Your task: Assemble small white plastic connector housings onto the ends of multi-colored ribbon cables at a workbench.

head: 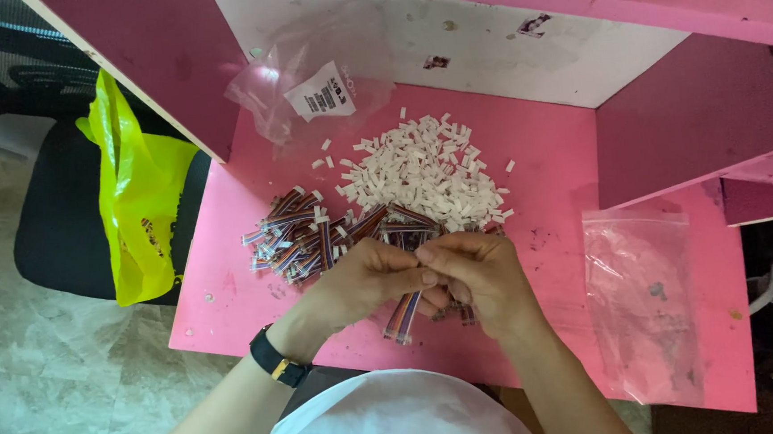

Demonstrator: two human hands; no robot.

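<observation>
Left hand (359, 281) and right hand (479, 269) meet fingertip to fingertip over the near middle of the bench, both pinched on one short multicoloured ribbon cable (402, 316). The cable hangs down from the pinch toward the person, its lower end free just above the bench surface. A dark wristwatch (276, 360) sits on the left wrist.

Pink bench (230, 298), boxed in by pink side walls and a white back panel (484, 50). Yellow plastic bag (135, 205) hangs off the left edge, over a black chair. Clear flat plastic bag (642, 309) lies on the right of the bench, well apart from the hands. A second clear bag with a white label (311, 87) lies crumpled at the back left.

Heap of small white plastic connector housings (424, 174) in the bench centre, just beyond the hands. Pile of ribbon cables (303, 235) to its left, touching the heap's near edge and reaching almost to the left hand.

Step in hand, by my reading: fitting one cable end at the fingertips, probably into a white housing, though the fingers hide the joint and no housing is visible there. The next move seems to call for fine fingertip alignment and a firm, straight push, with the cable end kept square so its wires do not bend.
</observation>
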